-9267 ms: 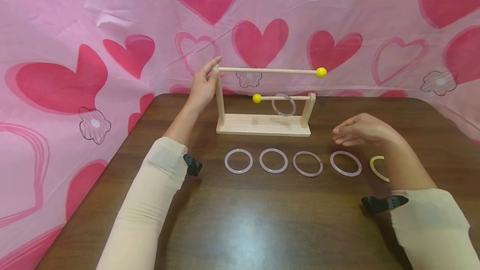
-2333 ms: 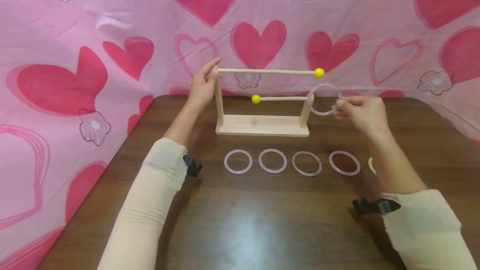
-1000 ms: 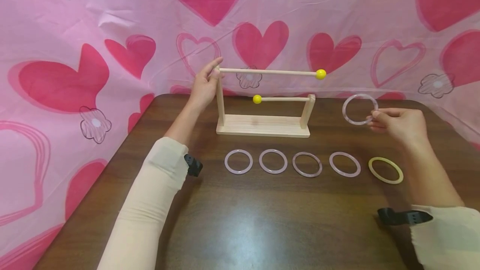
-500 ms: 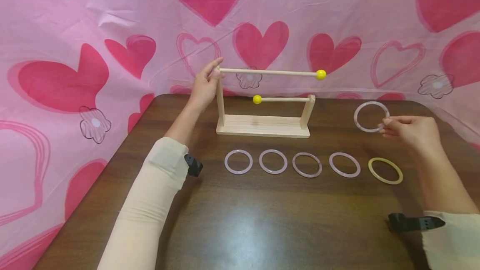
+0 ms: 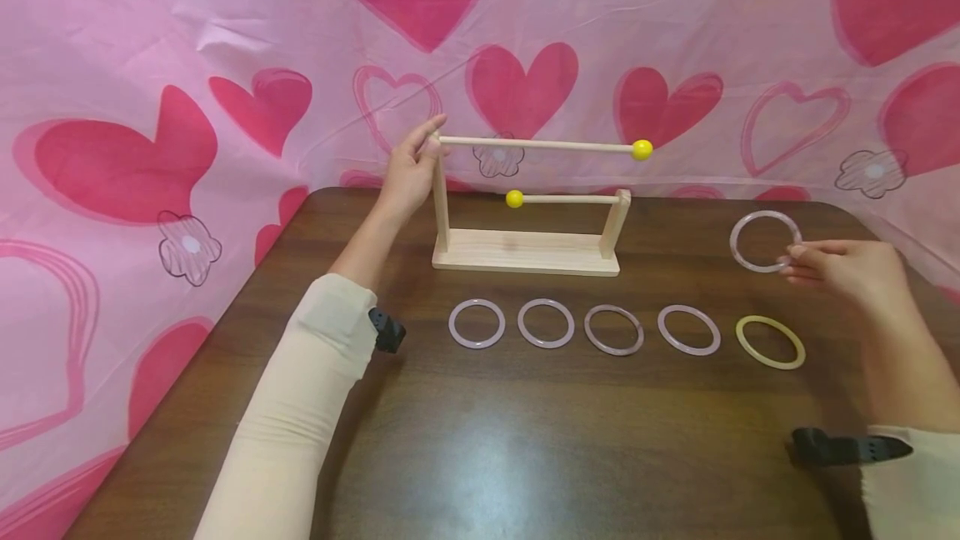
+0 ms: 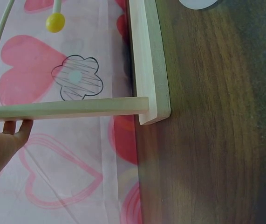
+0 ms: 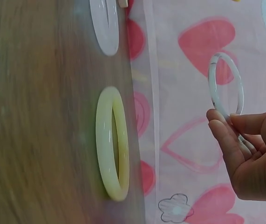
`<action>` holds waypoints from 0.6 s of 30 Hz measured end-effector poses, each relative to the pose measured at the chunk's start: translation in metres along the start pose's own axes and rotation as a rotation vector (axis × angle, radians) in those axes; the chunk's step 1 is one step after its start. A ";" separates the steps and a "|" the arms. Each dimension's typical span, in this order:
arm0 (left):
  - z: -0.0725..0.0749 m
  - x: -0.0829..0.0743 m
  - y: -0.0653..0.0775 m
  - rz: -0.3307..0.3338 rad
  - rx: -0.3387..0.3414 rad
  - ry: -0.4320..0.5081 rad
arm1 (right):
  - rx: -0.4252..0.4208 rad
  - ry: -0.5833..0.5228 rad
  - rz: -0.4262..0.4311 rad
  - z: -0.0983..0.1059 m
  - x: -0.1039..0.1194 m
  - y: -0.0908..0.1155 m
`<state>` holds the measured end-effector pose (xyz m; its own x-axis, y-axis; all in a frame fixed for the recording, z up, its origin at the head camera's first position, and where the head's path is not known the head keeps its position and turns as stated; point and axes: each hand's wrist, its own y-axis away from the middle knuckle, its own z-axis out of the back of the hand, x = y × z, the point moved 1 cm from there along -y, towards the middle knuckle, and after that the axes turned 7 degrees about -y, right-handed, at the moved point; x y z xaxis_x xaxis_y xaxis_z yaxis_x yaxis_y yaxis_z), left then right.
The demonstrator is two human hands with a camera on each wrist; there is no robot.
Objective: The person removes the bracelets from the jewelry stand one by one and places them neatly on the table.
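My right hand pinches a pale, translucent bangle between thumb and fingers, upright and raised at the right of the table. In the right wrist view the same bangle shows whitish with dark flecks. At the back stands a wooden bangle stand with two rods, each tipped with a yellow ball; both rods are bare. My left hand grips the top of its taller left post, fingers behind and thumb in front. The left wrist view shows that post with fingertips against it.
In front of the stand a row of bangles lies flat: several lilac ones, among them the leftmost bangle, and a yellow bangle at the right end. A pink heart-patterned cloth hangs behind the brown table.
The pale bangle hung on the lower rod earliest; my right hand has taken it off past the post and carried it right and lower, toward me. My left hand keeps its grip on the post.
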<state>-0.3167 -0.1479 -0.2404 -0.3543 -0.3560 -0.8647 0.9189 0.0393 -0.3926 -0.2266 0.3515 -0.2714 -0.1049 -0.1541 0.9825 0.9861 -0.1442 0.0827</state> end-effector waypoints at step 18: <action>0.001 0.000 0.000 -0.007 -0.004 -0.006 | 0.075 0.089 0.001 0.094 -0.063 -0.046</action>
<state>-0.3167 -0.1490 -0.2394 -0.3600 -0.3622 -0.8598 0.9155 0.0403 -0.4003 -0.2537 0.4593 -0.3212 -0.1119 -0.2407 0.9641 0.9927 -0.0708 0.0975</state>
